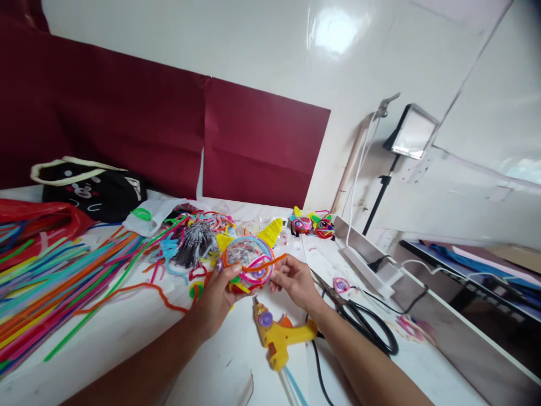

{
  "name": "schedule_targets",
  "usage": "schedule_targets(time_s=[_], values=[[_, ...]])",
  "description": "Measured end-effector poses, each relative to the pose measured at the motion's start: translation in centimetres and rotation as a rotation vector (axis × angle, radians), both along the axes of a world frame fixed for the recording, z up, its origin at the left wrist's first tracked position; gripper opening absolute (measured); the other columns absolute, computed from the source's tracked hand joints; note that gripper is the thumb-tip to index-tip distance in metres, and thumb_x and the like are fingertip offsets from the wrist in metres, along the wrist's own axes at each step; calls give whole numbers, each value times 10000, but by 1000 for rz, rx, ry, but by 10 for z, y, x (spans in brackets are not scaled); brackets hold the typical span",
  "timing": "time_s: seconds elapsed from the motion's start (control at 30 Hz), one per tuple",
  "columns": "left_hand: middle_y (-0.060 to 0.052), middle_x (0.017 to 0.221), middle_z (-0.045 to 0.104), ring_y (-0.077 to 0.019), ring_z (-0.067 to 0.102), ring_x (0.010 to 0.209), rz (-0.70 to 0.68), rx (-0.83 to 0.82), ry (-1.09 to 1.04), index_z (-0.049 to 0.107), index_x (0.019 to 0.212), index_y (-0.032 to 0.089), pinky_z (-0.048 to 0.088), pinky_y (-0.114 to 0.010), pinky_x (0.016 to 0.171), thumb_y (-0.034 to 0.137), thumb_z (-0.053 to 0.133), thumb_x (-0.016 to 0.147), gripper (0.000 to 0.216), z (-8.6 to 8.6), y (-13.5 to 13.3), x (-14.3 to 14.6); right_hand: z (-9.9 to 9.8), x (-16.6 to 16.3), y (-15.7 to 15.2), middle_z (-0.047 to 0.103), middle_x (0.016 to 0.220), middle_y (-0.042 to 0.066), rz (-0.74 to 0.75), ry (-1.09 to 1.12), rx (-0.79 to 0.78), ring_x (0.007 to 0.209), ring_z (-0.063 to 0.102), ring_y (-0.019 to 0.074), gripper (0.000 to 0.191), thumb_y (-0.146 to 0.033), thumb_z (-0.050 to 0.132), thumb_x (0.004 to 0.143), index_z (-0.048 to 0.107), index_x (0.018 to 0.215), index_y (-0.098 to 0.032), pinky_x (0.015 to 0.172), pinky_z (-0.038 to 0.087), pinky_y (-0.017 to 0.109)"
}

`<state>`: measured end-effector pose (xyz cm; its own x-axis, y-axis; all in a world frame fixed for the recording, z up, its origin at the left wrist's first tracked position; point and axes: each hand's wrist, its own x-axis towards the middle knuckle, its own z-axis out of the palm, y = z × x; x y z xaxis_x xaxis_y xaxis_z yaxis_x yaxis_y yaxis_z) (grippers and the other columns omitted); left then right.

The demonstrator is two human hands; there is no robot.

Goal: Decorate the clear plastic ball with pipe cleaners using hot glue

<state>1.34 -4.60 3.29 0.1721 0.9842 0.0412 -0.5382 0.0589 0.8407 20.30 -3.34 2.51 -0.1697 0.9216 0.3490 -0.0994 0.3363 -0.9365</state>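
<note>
A round craft piece (247, 252) made of coloured pipe cleaners, with yellow pointed ears, a clear shiny middle and a pink-ringed eye, is held above the table. My left hand (214, 299) is closed on its lower left side, thumb on the front. An orange pipe cleaner (273, 263) runs across the front of the piece, from my left thumb to my right hand (298, 282), whose fingers pinch its right end. Below the hands lies a yellow hot glue gun (281, 335). Black-handled scissors (359, 318) rest beside my right forearm.
Many loose pipe cleaners (76, 293) spread over the left of the table. Behind are a grey tinsel bundle (194, 243), a black bag (91, 194) and finished-looking craft pieces (313, 224). A white trough (422, 316) with cables borders the right; a lamp (416, 132) stands beyond.
</note>
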Motion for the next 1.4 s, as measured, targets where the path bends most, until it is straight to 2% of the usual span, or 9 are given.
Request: schedule_targets(time_s=[0.1, 0.23, 0.4, 0.57, 0.97, 1.13, 1.4], values=[[-67, 881, 748, -185, 675, 661, 8, 7, -2, 650, 876, 149, 587, -322, 581, 363, 778, 714, 297, 1, 0, 0, 0, -1, 0, 671, 553, -23, -1, 8, -7, 462, 620, 117, 448, -541, 835, 687, 554, 768, -201, 461, 434, 210], [-73, 972, 752, -187, 683, 673, 20, -8, -6, 647, 933, 153, 589, -325, 577, 356, 785, 700, 339, 2, 0, 0, 0, -2, -1, 670, 547, -24, -1, 16, -14, 463, 619, 114, 458, -549, 838, 678, 552, 760, -200, 460, 429, 207], [-100, 1123, 733, -257, 725, 859, 5, -19, -21, 626, 1075, 167, 597, -334, 623, 365, 782, 707, 446, 4, -1, -1, 1, -3, -1, 678, 553, -18, -2, 18, -11, 457, 607, 106, 457, -550, 836, 682, 556, 763, -197, 467, 424, 206], [-104, 1185, 717, -293, 712, 988, 10, -22, -37, 593, 1184, 192, 599, -334, 655, 361, 789, 700, 550, 4, -2, -1, 3, -2, -4, 682, 561, -12, -2, 8, -13, 467, 606, 107, 442, -544, 824, 709, 553, 764, -199, 487, 429, 213], [-86, 1012, 763, -283, 728, 905, -29, -18, -38, 650, 1090, 192, 587, -330, 620, 356, 787, 705, 440, 6, -3, -1, 3, 0, -6, 669, 568, -14, -13, -29, -18, 488, 607, 117, 427, -550, 806, 732, 551, 751, -207, 511, 450, 232], [-46, 814, 758, -232, 717, 727, -29, -6, -41, 671, 946, 182, 578, -311, 581, 356, 791, 707, 319, 6, -3, 0, 4, -1, -6, 666, 569, -16, -19, -29, -15, 482, 606, 118, 432, -565, 803, 726, 558, 744, -209, 499, 456, 233], [-44, 906, 770, -237, 710, 765, -44, -102, -109, 679, 1028, 200, 607, -358, 596, 335, 821, 681, 399, 6, -1, -2, 7, -4, -9, 663, 565, -27, -6, 20, -62, 478, 612, 114, 424, -541, 825, 704, 566, 758, -209, 502, 500, 235]])
